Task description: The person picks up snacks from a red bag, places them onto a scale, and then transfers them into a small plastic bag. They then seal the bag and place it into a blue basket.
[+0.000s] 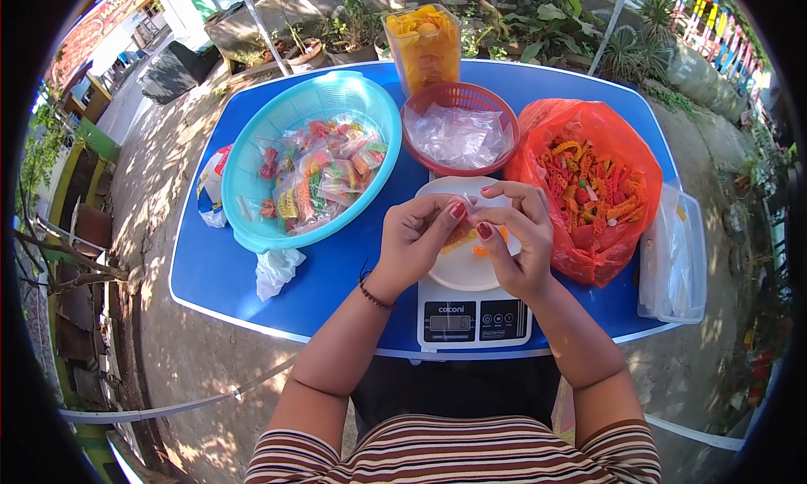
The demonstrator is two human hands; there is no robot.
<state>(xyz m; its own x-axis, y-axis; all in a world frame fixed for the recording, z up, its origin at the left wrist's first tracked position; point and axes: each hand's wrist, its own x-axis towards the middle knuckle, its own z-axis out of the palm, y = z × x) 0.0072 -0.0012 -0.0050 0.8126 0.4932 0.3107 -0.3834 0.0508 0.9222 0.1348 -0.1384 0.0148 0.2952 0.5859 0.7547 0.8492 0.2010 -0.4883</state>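
My left hand (pixel 420 232) and my right hand (pixel 523 236) meet above a white plate (pixel 462 276) on a digital kitchen scale (pixel 475 323). Between my fingertips is a small clear plastic bag (pixel 467 205), pinched by my left hand at its top edge. The thumb and index finger of my right hand are apart beside the bag; whether they touch it is hard to make out. Orange pieces (pixel 481 250) lie on the plate, partly hidden by my hands.
On the blue table (pixel 336 292) stand a turquoise basket (pixel 244 223) of filled bags, a red basket (pixel 409 148) of clear bags, a tall container (pixel 423 51) of yellow pieces, a red bag (pixel 588 261) of colourful snacks, a clear box (pixel 685 265) and crumpled plastic (pixel 277 271).
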